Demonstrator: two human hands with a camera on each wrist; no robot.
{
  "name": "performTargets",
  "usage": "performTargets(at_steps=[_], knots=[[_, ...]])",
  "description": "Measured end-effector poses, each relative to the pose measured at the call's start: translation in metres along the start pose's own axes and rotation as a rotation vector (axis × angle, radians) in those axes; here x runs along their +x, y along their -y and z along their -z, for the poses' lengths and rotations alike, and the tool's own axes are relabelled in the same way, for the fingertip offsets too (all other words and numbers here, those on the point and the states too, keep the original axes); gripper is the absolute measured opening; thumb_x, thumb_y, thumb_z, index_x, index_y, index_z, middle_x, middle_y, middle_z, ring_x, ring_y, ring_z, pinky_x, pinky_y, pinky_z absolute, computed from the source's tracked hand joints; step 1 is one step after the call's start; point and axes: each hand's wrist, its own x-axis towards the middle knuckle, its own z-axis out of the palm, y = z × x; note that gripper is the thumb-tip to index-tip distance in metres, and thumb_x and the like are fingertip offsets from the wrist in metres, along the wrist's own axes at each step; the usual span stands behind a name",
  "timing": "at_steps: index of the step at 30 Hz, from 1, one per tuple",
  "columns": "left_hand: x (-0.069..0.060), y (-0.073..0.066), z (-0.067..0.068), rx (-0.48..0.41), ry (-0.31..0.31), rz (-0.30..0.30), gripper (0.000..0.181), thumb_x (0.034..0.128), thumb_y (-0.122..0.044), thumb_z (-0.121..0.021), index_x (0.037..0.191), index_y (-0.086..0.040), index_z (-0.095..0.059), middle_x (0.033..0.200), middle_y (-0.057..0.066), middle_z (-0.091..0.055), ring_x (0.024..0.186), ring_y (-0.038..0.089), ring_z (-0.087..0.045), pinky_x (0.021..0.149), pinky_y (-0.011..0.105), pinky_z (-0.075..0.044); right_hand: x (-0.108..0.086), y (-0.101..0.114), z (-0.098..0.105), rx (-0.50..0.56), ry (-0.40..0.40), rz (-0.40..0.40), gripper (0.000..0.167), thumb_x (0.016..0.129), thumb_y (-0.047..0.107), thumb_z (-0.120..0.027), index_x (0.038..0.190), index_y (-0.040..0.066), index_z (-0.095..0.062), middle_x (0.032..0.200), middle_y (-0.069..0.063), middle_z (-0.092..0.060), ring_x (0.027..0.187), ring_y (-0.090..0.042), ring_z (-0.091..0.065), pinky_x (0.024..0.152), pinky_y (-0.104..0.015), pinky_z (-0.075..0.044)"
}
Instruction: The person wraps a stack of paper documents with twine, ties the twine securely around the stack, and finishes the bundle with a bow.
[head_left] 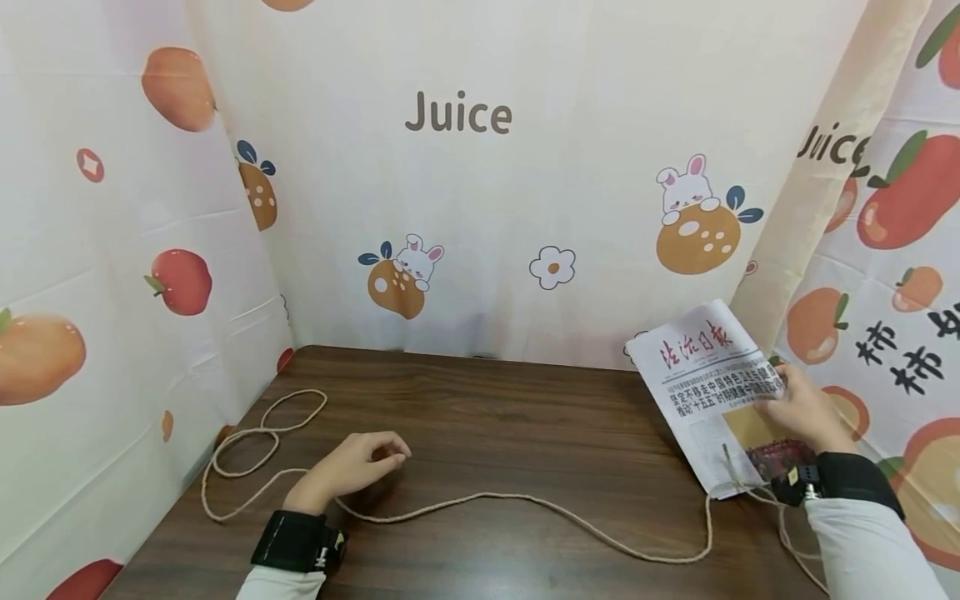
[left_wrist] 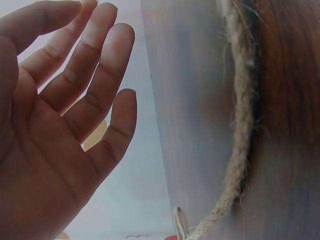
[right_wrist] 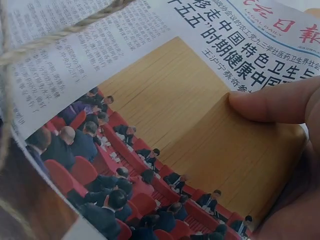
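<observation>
My right hand (head_left: 806,410) grips a folded newspaper (head_left: 686,400) by its right edge, tilted up at the right side of the table. In the right wrist view the thumb (right_wrist: 270,106) presses on the printed photo, and the other fingers are mostly hidden behind the paper. A tan rope (head_left: 517,497) runs across the table, and part of it passes over the newspaper's lower corner. My left hand (head_left: 352,467) hovers above the rope at the left, holding nothing. Its fingers (left_wrist: 95,102) are loosely bent, apart from the rope (left_wrist: 242,100) in the left wrist view.
Loops of the rope lie at the left edge of the brown wooden table (head_left: 450,417). Printed cloth (head_left: 480,208) with fruit and rabbit pictures hangs behind the table and along both sides. More rope trails under the right forearm to the front edge.
</observation>
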Motion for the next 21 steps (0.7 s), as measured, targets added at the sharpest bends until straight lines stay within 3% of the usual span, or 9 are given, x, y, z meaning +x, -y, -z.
performTargets(at_steps=[8, 14, 21], knots=[[0.005, -0.003, -0.001, -0.005, 0.012, -0.002, 0.019, 0.1038, -0.025, -0.058, 0.111, -0.011, -0.07, 0.095, -0.006, -0.067, 0.082, 0.007, -0.059, 0.072, 0.031, -0.049, 0.009, 0.035, 0.01, -0.001, -0.135, 0.124, 0.047, 0.088, 0.0, -0.067, 0.123, -0.012, -0.038, 0.109, -0.04, -0.055, 0.086, -0.044, -0.056, 0.062, -0.04, -0.038], [0.011, -0.01, -0.004, -0.049, 0.022, -0.03, 0.02, 0.1039, -0.023, -0.058, 0.111, -0.008, -0.069, 0.094, 0.0, -0.068, 0.079, 0.008, -0.058, 0.069, 0.029, -0.048, 0.011, 0.068, 0.016, -0.046, -0.268, 0.15, 0.049, 0.086, 0.004, -0.071, 0.124, -0.005, -0.042, 0.103, -0.037, -0.059, 0.08, -0.049, -0.059, 0.06, -0.046, -0.037], [0.021, -0.014, -0.015, -0.049, 0.034, -0.053, 0.018, 0.1035, -0.021, -0.059, 0.11, -0.008, -0.07, 0.091, -0.003, -0.066, 0.077, 0.008, -0.057, 0.069, 0.03, -0.047, 0.004, 0.097, 0.012, -0.019, -0.284, 0.202, 0.047, 0.085, 0.003, -0.072, 0.121, -0.005, -0.043, 0.1, -0.034, -0.061, 0.075, -0.04, -0.058, 0.058, -0.041, -0.039]])
